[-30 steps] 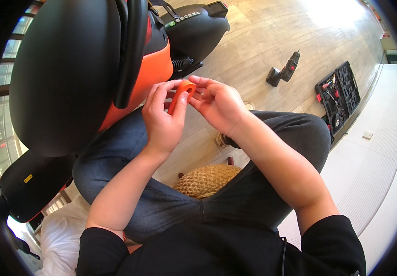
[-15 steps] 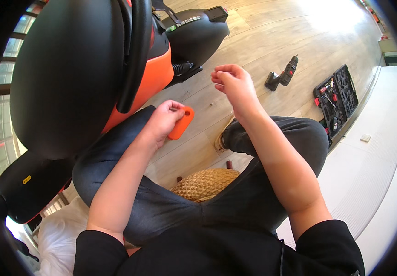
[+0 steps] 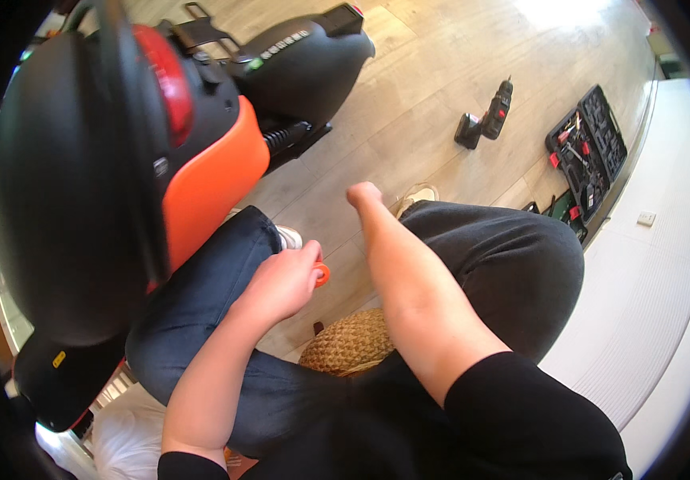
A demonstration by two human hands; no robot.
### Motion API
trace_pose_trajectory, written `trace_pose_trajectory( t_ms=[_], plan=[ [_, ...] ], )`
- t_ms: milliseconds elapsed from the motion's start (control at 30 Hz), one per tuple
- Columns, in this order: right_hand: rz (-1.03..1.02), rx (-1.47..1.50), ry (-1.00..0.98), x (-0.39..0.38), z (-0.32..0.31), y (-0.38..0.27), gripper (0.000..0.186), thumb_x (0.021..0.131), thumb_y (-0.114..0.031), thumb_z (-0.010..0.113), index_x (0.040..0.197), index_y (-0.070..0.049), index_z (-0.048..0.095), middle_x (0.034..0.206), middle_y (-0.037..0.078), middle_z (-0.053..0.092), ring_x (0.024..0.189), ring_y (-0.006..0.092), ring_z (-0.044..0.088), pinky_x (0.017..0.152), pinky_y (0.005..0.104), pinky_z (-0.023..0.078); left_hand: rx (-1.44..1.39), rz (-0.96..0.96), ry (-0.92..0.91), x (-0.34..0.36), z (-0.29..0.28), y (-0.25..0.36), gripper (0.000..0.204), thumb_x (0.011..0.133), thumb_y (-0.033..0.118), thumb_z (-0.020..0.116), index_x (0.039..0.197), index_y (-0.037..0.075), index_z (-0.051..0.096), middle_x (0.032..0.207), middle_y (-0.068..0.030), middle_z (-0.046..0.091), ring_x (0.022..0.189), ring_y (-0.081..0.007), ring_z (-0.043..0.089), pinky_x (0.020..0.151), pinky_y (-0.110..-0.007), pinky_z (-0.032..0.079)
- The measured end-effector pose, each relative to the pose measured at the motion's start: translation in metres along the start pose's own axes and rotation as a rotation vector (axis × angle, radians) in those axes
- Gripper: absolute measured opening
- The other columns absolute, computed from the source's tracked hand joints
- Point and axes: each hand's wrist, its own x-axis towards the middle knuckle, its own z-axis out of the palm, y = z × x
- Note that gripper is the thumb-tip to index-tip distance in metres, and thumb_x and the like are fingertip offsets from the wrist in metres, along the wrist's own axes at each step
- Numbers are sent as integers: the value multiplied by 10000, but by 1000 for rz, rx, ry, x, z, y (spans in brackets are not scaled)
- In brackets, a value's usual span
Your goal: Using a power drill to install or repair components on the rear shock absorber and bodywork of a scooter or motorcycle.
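Orange holed tab (image 3: 324, 274), gripped by left hand (image 3: 285, 278), lies at right hand's (image 3: 365, 194) 7 o'clock, long axis hidden, right grip unclear.

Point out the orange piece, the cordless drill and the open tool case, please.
Orange piece (image 3: 326, 274): head view, its exposed end.
Cordless drill (image 3: 495, 118): head view, its body.
Open tool case (image 3: 606, 128): head view, its right half.

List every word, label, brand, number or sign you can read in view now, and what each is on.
None that I can read out.
Yellow label on the black part at lower left: marks too small to read.
Row of pale marks on the scooter: too small to read.
Orange piece in the left hand: no lettering visible.
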Motion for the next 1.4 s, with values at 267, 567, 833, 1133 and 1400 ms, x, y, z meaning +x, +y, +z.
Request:
trace_pose_trajectory(
  t_ms=[267, 567, 833, 1133, 1400],
  plan=[
    [8, 393, 574, 15, 60, 40, 418, 847, -123, 721, 1217, -66, 535, 1198, 212, 570, 1098, 401, 609, 932, 482, 507, -51, -41, 132, 10, -5, 4, 176, 935, 137, 617, 1077, 49, 562, 995, -168, 687, 946, -377, 656, 788, -460, 520],
    [-284, 432, 656, 25, 77, 19, 253, 797, -122, 764, 1004, -120, 619, 1073, 119, 595, 1028, 345, 603, 844, 452, 523, -136, -130, 89, 35, -1, 5, 187, 926, 109, 629, 1096, 49, 581, 1006, -165, 686, 980, -354, 662, 817, -433, 532],
    [-295, 760, 626, 28, 73, -15, 83, 838, -95, 676, 918, -78, 692, 885, 111, 694, 854, 277, 687, 764, 389, 557, -939, -255, 171, 45, -1, -12, 313, 934, -21, 630, 1237, -5, 552, 1173, -100, 661, 1089, -155, 638, 966, -297, 514],
    [-391, 972, 202, 4, -47, -43, 120, 795, -41, 686, 896, -36, 751, 770, 95, 735, 678, 159, 711, 659, 325, 572, -1228, -9, 319, 49, -10, 11, 369, 919, -7, 631, 1281, -16, 563, 1190, -108, 661, 1092, -175, 642, 970, -327, 512],
    [-803, 769, -227, -261, -188, -27, 136, 855, 32, 696, 982, 79, 676, 850, 113, 690, 756, 179, 695, 715, 291, 598, -1301, 111, 447, 20, -14, 17, 396, 879, 25, 724, 1261, -11, 625, 1102, -100, 710, 963, -143, 680, 848, -300, 553]
  ],
)
